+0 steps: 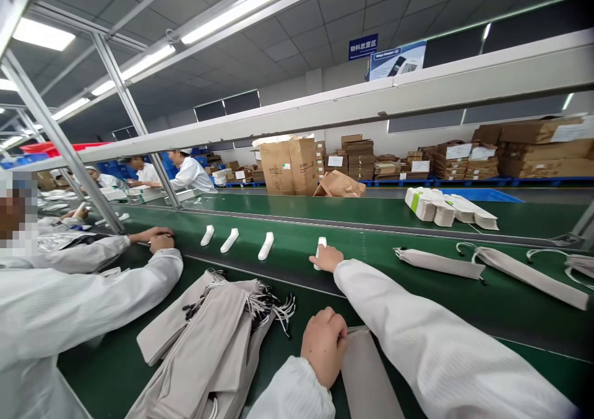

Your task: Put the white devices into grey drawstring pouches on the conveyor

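My right hand (327,259) reaches onto the green conveyor belt (278,270), its fingers on a small white moulded piece (320,252). Several similar white pieces (229,240) lie in a row to its left. My left hand (324,346) is closed over the top edge of a beige fabric pouch (369,375) lying on a lower green belt. A heap of beige drawstring pouches (204,338) lies to the left of that hand. More pouches (529,276) lie on the belt to the right.
A co-worker's white-sleeved arms (88,283) reach onto the belt at the left, with hands (153,238) near its edge. Stacked white cartons (445,208) stand on the far belt. Other workers sit beyond an aluminium frame (134,116). Cardboard boxes (288,165) line the back wall.
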Available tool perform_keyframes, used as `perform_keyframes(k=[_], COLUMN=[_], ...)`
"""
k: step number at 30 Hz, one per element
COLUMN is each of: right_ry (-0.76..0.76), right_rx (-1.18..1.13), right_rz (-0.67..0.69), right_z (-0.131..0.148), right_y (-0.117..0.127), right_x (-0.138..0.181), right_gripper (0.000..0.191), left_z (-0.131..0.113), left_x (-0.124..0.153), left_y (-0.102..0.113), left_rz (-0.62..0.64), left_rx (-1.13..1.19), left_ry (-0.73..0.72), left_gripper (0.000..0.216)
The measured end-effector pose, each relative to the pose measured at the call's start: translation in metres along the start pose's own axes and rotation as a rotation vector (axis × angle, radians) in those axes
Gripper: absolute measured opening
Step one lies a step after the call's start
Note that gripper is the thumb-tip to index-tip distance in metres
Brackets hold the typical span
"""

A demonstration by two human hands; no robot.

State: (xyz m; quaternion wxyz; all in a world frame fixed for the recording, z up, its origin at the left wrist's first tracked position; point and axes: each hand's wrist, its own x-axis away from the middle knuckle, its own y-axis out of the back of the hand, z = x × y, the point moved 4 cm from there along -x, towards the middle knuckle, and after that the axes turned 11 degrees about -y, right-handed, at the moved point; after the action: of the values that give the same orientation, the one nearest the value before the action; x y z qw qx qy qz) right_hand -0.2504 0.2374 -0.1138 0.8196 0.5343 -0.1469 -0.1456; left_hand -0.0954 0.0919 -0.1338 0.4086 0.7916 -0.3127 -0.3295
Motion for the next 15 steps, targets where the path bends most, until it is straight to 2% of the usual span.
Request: perform_keyframes(k=[2,5,7,10,12,15], right_ry=[-0.030,0.011,0.085,0.205,0.272,0.285], right_rx=[0.027,0.031,0.005,-0.066,-0.288,-0.910], right_rz=[-0.043,-0.098,-0.121,-0.160,-0.158,-0.015], right_z=[0.002,-0.006,-0.015,-0.029,-0.038,-0.051], right_y=[-0.007,-0.008,-0.004,0.007,0.019,0.036], right_x=[-0.010,-0.013,-0.008,0.008,0.025,0.060], right_gripper=[0.042,0.043,0.052,0.072,0.083,0.098], left_z=[-0.004,-0.011,-0.015,-0.016,-0.015,-0.013], left_x=[0.001,0.003,0.005,0.006,0.007,0.005], left_y=[0.002,0.011,0.020,0.033,0.038,0.043], left_rz=[0.005,-0.013,-0.056,-0.142,-0.185,-0.247], left_rx=[-0.037,-0.021,0.059,0.233,0.378,0.542], left_ry=[-0.064,-0.173,-0.200,-0.154,-0.092,-0.015], left_gripper=[0.019,0.020,0.020,0.018,0.017,0.017])
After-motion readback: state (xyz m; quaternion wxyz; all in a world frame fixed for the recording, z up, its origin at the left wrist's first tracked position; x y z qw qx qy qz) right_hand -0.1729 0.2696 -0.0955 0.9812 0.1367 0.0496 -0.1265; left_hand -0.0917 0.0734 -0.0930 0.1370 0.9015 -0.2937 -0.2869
